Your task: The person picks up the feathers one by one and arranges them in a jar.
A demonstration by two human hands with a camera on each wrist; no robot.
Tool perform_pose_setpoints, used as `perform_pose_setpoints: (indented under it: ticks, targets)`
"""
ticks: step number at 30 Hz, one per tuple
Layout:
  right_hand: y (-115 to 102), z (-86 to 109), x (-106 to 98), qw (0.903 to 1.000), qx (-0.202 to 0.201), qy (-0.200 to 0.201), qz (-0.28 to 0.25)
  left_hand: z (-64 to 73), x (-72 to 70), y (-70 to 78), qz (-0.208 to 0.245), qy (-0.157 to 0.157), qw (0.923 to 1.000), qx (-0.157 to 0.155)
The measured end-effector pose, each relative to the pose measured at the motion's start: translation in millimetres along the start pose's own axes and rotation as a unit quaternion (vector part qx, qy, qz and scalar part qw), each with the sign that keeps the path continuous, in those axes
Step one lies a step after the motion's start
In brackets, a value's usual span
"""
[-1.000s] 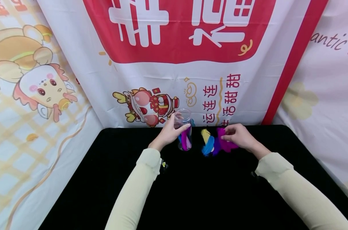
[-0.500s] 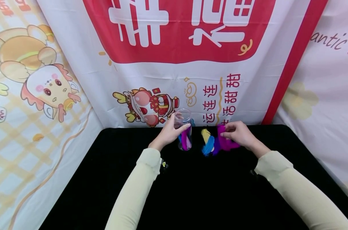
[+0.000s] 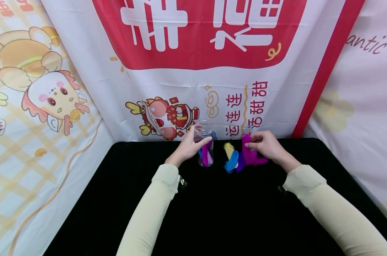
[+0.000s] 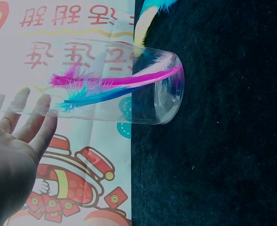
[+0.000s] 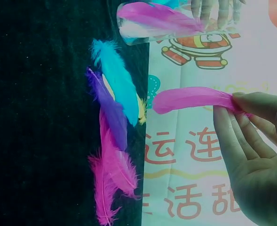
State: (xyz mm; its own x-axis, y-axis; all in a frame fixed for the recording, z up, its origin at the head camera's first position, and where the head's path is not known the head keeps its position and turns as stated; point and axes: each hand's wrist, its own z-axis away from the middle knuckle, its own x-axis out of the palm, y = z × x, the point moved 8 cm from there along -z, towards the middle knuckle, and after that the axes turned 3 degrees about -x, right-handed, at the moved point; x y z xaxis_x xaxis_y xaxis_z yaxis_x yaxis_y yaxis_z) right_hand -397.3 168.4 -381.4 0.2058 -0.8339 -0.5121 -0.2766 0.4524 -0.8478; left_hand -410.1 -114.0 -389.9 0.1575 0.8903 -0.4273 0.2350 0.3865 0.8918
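Note:
My left hand (image 3: 189, 146) grips a clear cylindrical jar (image 4: 169, 106) round its upper part. The jar stands upright at the back of the black table, with a magenta feather (image 4: 114, 82), a blue feather (image 4: 107, 95) and a pale pink one (image 4: 152, 65) inside. To its right, my right hand (image 3: 267, 144) pinches a magenta feather (image 5: 190, 99) by one end between thumb and fingers, raised above the table. Below it lies a loose row of feathers: a blue feather (image 5: 117, 77), a purple feather (image 5: 109, 103), a partly covered yellow feather (image 5: 142, 110) and magenta feathers (image 5: 112, 174).
A black-covered table (image 3: 212, 213) stretches out in front of me. Directly behind its back edge hangs a white and red printed cloth (image 3: 193, 81). More printed cloth walls stand to the left (image 3: 23, 170) and right (image 3: 366, 117).
My right hand has lifted slightly, raising the magenta feather away from those on the table. My left hand and the jar have stayed in place.

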Motion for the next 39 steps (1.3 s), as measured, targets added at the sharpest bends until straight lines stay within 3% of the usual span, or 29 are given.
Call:
perform_pose_setpoints:
  ticks: [6, 13, 17, 21, 28, 39]
  targets:
    - [-0.6, -3.9, -0.9, 0.9999, 0.004, -0.003, -0.013, -0.2, -0.3, 1.6, 0.0, 0.001, 1.0, 0.005]
    - [-18.5, 0.0, -1.4, 0.9996, 0.015, -0.013, -0.021, -0.8, -0.3, -0.5, 0.002, 0.003, 1.0, 0.005]
    - [-5.9, -6.8, -1.2, 0.9996, 0.009, -0.011, -0.024, -0.6, -0.1, -1.3, 0.003, 0.0, 1.0, 0.003]
    - [-6.6, -8.9, -0.8, 0.9991, 0.006, -0.004, -0.043, -0.8, -0.1, -1.2, 0.005, -0.002, 1.0, 0.003]
    - [-18.5, -10.8, 0.0, 0.9977, -0.012, 0.015, -0.065, -0.4, -0.5, -0.1, 0.003, 0.0, 1.0, 0.006]
    - [-30.8, -16.2, 3.2, 0.9964, -0.033, 0.012, -0.077, -0.8, 0.1, -1.3, 0.01, -0.002, 0.9999, 0.001]
